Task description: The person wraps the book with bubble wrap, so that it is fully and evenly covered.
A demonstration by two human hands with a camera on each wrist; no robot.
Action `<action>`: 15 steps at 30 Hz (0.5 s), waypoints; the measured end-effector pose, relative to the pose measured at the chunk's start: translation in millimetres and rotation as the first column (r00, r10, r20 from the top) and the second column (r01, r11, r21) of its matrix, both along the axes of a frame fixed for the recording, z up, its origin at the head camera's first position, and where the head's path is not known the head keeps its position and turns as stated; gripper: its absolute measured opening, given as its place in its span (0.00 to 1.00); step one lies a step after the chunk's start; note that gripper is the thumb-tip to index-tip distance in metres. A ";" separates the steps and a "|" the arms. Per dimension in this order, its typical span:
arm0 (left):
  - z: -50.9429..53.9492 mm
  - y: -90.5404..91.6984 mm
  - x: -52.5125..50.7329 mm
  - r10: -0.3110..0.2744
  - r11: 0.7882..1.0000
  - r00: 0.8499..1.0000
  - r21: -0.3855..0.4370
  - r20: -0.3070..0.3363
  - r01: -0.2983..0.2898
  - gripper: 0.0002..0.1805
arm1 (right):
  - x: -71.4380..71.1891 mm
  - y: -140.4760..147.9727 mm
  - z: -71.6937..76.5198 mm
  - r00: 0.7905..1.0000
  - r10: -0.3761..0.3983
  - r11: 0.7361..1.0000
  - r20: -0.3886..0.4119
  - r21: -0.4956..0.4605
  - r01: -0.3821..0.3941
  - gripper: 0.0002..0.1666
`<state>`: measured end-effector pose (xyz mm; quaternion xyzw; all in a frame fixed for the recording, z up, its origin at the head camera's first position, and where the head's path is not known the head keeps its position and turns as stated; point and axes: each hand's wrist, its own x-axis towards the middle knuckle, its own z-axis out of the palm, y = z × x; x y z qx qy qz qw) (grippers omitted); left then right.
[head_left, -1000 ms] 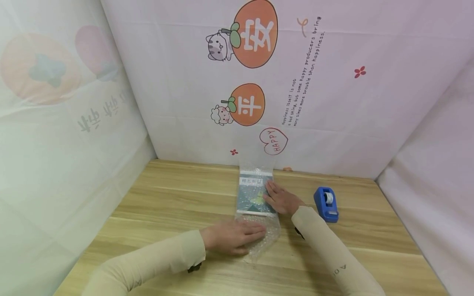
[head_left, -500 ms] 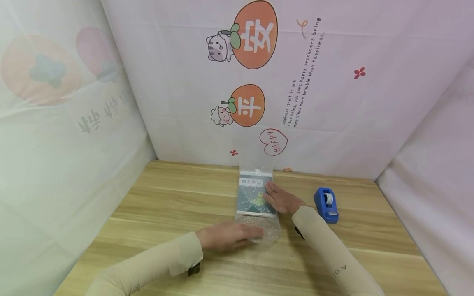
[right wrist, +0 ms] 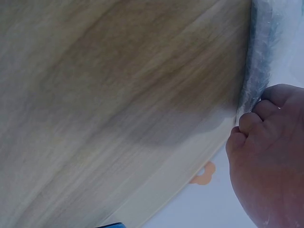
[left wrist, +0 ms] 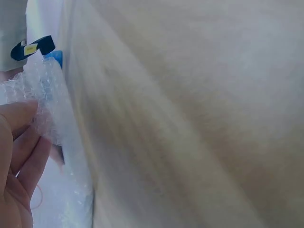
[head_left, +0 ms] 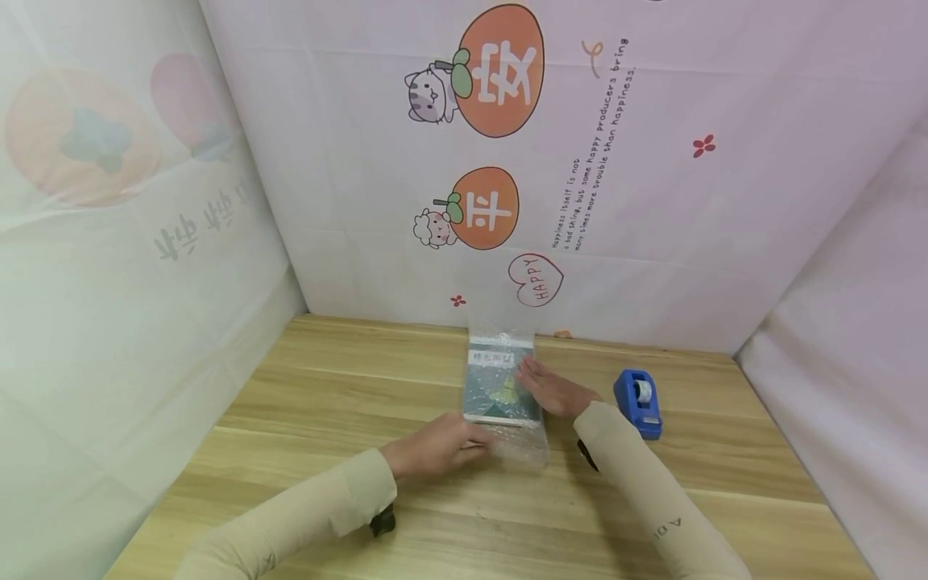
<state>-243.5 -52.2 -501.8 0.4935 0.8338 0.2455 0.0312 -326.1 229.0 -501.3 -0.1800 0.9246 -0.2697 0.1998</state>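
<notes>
The book (head_left: pixel 484 395) lies under wrap (head_left: pixel 524 443) on the bench (head_left: pixel 341 395), tape dispenser (head_left: pixel 638 409) at three o'clock. The left hand (head_left: pixel 435 445) pinches the wrap at seven o'clock; the right hand (head_left: pixel 557 391), fingers straight, rests on it at three.

Bright, diffuse light glints on bubble wrap (head_left: pixel 525 441) by the left hand (head_left: pixel 435 447); soft shadow darkens the bench (right wrist: pixel 161 126) beside the right hand (right wrist: pixel 273 154); wrist views look hazy.
</notes>
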 end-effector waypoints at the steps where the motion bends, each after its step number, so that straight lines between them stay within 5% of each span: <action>1: 1.5 0.2 -0.6 0.023 1.000 1.000 0.006 0.007 -0.023 0.13 | -0.2 -0.2 0.1 1.000 -0.005 1.000 0.010 -0.012 0.005 0.49; 8: 13.8 4.7 -12.2 0.071 0.994 0.997 0.089 0.003 -0.071 0.11 | 0.4 -1.0 4.0 0.991 -0.085 0.993 0.103 -0.067 0.093 0.58; 15: 23.9 6.8 -28.4 0.117 0.978 0.992 0.170 0.056 -0.125 0.11 | 0.3 1.2 6.7 0.987 -0.100 0.992 0.130 -0.062 0.108 0.56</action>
